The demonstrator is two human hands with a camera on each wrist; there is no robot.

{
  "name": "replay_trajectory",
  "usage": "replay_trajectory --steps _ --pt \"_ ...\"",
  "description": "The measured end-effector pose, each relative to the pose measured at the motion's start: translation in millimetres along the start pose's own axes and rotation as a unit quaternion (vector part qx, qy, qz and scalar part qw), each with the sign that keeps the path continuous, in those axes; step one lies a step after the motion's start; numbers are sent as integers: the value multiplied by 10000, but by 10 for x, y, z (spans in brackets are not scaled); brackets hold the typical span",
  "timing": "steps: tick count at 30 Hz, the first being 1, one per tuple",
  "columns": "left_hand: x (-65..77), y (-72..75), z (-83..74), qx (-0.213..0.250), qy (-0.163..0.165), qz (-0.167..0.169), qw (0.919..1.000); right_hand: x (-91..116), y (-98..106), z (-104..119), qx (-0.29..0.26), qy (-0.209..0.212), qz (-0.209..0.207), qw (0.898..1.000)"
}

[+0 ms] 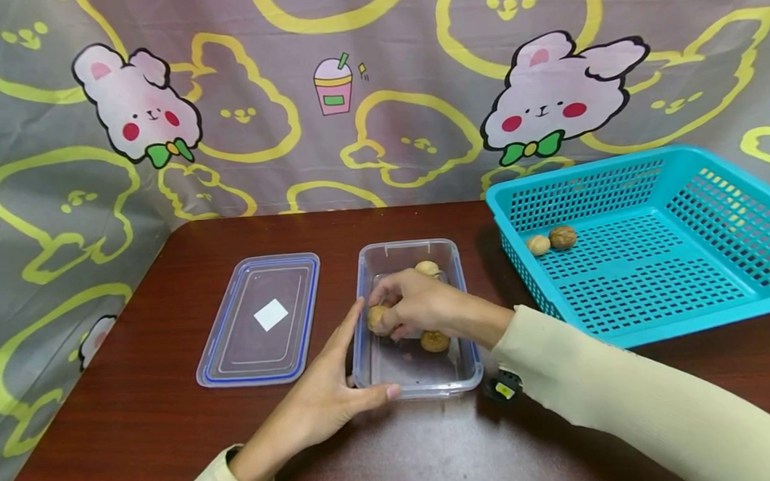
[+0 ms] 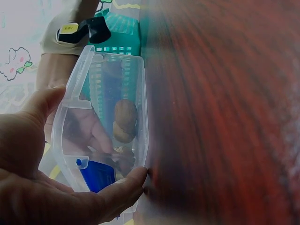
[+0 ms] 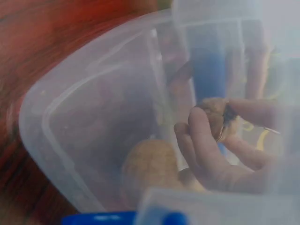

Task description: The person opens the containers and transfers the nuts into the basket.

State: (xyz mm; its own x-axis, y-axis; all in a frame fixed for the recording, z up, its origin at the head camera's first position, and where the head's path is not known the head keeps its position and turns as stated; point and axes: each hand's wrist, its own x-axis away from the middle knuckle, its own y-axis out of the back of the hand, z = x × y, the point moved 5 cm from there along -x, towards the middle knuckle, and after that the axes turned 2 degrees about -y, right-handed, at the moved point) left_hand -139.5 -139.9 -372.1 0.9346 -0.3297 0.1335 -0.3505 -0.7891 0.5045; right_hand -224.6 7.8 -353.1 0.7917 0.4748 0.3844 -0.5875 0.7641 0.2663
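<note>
In the head view a clear plastic container stands on the table. My right hand reaches down into it and pinches a walnut near the left wall. In the right wrist view that walnut sits between thumb and fingertips. Another walnut and a paler nut lie on the container's floor. My left hand rests against the container's front left corner, thumb along the front rim and fingers extended along the left side. A blue latch shows beside it in the left wrist view.
A clear lid with a blue seal and a white label lies flat left of the container. To the right stands a turquoise basket holding a walnut and a pale nut. A patterned curtain hangs behind the table.
</note>
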Motion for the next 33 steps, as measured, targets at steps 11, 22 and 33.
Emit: replay_trajectory --steps 11,22,33 --pt "-2 1 0 -16 -51 -17 10000 301 202 200 -74 393 -239 9989" --pt "5 5 3 125 -12 -34 9999 643 673 339 228 747 -561 9954" --pt "4 -2 4 116 -37 -40 9999 853 1463 147 -43 705 -135 9974"
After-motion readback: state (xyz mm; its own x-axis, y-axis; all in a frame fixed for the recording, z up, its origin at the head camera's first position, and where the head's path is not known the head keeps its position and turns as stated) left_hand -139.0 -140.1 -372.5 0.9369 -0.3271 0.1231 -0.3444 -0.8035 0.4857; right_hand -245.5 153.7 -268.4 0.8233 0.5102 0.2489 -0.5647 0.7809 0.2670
